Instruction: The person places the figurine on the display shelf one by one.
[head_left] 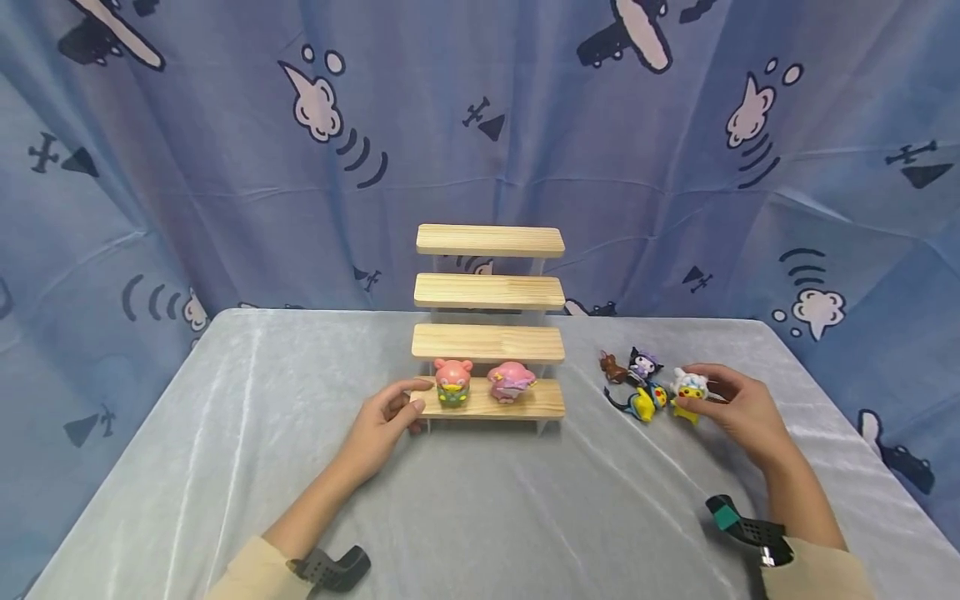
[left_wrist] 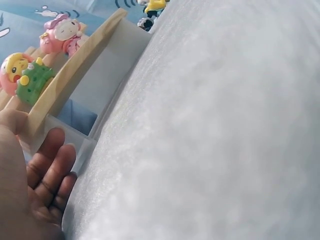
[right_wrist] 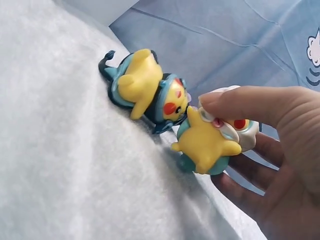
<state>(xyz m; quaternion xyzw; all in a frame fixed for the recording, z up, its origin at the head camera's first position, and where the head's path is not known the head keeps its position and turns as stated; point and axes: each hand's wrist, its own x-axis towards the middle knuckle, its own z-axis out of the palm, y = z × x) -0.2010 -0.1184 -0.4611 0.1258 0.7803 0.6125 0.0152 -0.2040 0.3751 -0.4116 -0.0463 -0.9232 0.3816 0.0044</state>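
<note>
At the left end of a stepped display shelf's lowest wooden board (head_left: 476, 410), my left hand (head_left: 384, 419) grips the edge with thumb and forefinger; the other fingers (left_wrist: 56, 162) curl below, beside the clear support. Two figurines stand on that board: a pink-hooded one with a green body (head_left: 453, 385) and a pink one (head_left: 510, 382). My right hand (head_left: 742, 408) pinches a yellow figurine with a white hood (right_wrist: 210, 145) between thumb and fingers. Just left of it, a yellow figurine in a dark blue hood with a tail (right_wrist: 140, 85) lies on the cloth.
Three bare wooden boards rise behind the lowest one, up to the top board (head_left: 490, 240). A black-and-purple figurine (head_left: 643, 365) and a brown figurine (head_left: 613, 368) lie right of the shelf. Grey cloth (head_left: 510, 517) covers the table; a blue patterned curtain (head_left: 225, 125) hangs behind.
</note>
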